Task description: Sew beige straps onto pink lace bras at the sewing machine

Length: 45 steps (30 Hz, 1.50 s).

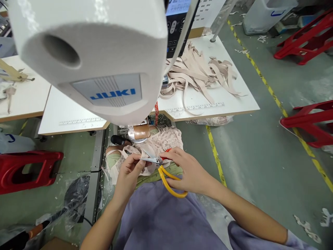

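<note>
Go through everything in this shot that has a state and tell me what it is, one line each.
Left hand: pinching the beige lace garment.
Right hand: gripping the yellow-handled scissors.
Yellow-handled scissors: blades at the pinched fabric, apparently almost closed.
Beige lace garment: bunched on the lap under the white sewing machine head.
Beige elastic straps: loose, tangled pile on the white table.
Control panel screen: lit.

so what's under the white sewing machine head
Beige lace fabric spills beneath the machine head, where the left hand pinches it and the right hand holds yellow-handled scissors. The head covers the needle area.
</note>
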Available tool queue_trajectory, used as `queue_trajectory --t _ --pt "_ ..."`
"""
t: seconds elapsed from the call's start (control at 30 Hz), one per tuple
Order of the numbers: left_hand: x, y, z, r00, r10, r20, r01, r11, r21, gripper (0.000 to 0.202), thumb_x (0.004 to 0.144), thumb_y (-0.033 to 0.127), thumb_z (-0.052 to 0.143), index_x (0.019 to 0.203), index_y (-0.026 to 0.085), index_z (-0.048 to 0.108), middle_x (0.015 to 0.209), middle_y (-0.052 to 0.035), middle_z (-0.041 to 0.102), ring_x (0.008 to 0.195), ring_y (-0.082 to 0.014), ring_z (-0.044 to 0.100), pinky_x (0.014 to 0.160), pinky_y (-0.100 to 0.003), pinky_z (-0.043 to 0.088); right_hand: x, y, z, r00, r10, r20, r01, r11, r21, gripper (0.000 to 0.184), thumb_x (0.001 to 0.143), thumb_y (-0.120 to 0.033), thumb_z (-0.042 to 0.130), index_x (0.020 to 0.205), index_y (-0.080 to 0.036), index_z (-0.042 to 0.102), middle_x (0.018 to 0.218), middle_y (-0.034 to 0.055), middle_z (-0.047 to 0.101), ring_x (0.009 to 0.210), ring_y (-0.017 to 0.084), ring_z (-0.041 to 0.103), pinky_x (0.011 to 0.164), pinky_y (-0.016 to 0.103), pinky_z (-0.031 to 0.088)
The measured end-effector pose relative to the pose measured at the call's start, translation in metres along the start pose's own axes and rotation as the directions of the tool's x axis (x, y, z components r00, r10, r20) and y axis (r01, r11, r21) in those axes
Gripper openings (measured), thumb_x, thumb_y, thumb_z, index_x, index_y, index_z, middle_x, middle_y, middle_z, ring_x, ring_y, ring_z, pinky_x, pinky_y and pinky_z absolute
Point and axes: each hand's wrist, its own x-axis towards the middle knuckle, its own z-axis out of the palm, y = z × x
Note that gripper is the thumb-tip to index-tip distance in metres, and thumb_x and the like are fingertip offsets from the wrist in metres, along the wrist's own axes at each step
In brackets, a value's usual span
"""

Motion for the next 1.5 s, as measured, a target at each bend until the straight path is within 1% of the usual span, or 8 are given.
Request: queue_trajectory --t 0.33,0.5,0.63,0.73,0.93,1.1,1.37,1.5 --pt "0.002 0.001 0.003 0.999 -0.014 -0.029 0.015 1.000 0.012 0.020 0.089 0.041 0.074 0.095 0.022 0.071 0.087 -0.0017 0.071 0.084 -0.0149 0.065 0.079 -0.025 0.049 0.003 0.001 0.000 1.000 -0.009 -0.002 0.009 1.000 -0.023 0.067 0.071 -0.026 0.077 0.135 -0.028 0.058 0.115 0.0073 0.060 0.100 0.026 0.062 0.088 0.042 0.053" --pt "0.003 0.002 0.003 0.998 0.056 -0.029 -0.050 0.987 0.155 0.017 0.093 0.039 0.070 0.096 0.022 0.072 0.088 -0.0018 0.070 0.085 -0.0156 0.065 0.079 -0.025 0.049 0.005 0.006 0.004 1.000 -0.011 -0.024 0.011 1.000 -0.004 0.064 0.072 -0.027 0.080 0.132 -0.028 0.059 0.116 0.0071 0.061 0.102 0.026 0.063 0.089 0.041 0.052" --pt "0.002 0.003 0.006 0.990 0.134 -0.038 -0.119 0.953 0.280 0.017 0.093 0.038 0.068 0.096 0.022 0.072 0.088 -0.0025 0.070 0.082 -0.0161 0.062 0.074 -0.025 0.047 0.011 0.007 0.012 0.996 -0.032 -0.085 0.036 0.998 0.047 0.062 0.070 -0.033 0.086 0.126 -0.025 0.061 0.115 0.0077 0.063 0.104 0.026 0.062 0.090 0.042 0.052" --pt "0.001 0.003 0.011 0.986 0.157 -0.056 -0.129 0.932 0.338 0.016 0.093 0.037 0.068 0.096 0.022 0.072 0.089 -0.0033 0.070 0.081 -0.0175 0.061 0.071 -0.025 0.046 0.013 0.007 0.019 0.991 -0.024 -0.131 0.032 0.998 0.054 0.063 0.067 -0.035 0.089 0.123 -0.023 0.063 0.112 0.0078 0.063 0.101 0.026 0.063 0.088 0.042 0.052" --pt "0.003 0.001 0.012 0.978 0.200 -0.053 -0.174 0.934 0.313 0.014 0.093 0.036 0.068 0.093 0.024 0.074 0.091 -0.0042 0.070 0.084 -0.0191 0.061 0.076 -0.027 0.047 0.011 0.017 0.022 0.991 -0.013 -0.134 0.021 0.998 0.064 0.057 0.070 -0.035 0.086 0.120 -0.023 0.063 0.110 0.0071 0.066 0.098 0.025 0.064 0.085 0.040 0.053" --pt "0.002 -0.003 0.010 0.978 0.207 -0.039 -0.182 0.923 0.339 0.015 0.093 0.036 0.067 0.094 0.023 0.074 0.092 -0.0052 0.070 0.087 -0.0205 0.063 0.079 -0.029 0.047 0.013 0.011 0.020 0.987 -0.029 -0.160 0.039 0.997 0.063 0.050 0.072 -0.031 0.081 0.119 -0.025 0.065 0.109 0.0064 0.068 0.098 0.025 0.064 0.085 0.040 0.053" --pt "0.000 -0.002 0.008 0.980 0.190 -0.061 -0.165 0.944 0.285 0.016 0.093 0.037 0.067 0.092 0.022 0.072 0.091 -0.0041 0.068 0.087 -0.0190 0.062 0.079 -0.028 0.048 0.010 0.015 0.024 0.988 0.025 -0.155 -0.009 0.995 0.104 0.047 0.075 -0.029 0.075 0.121 -0.024 0.066 0.108 0.0064 0.069 0.095 0.023 0.065 0.084 0.038 0.054" --pt "0.000 -0.004 0.007 0.990 0.143 -0.015 -0.132 0.945 0.300 0.018 0.095 0.039 0.066 0.093 0.022 0.072 0.090 -0.0047 0.069 0.087 -0.0195 0.063 0.079 -0.029 0.048 0.012 0.008 0.025 0.985 0.022 -0.171 -0.005 0.995 0.103 0.046 0.073 -0.028 0.075 0.119 -0.023 0.068 0.107 0.0070 0.069 0.095 0.024 0.064 0.085 0.039 0.055"
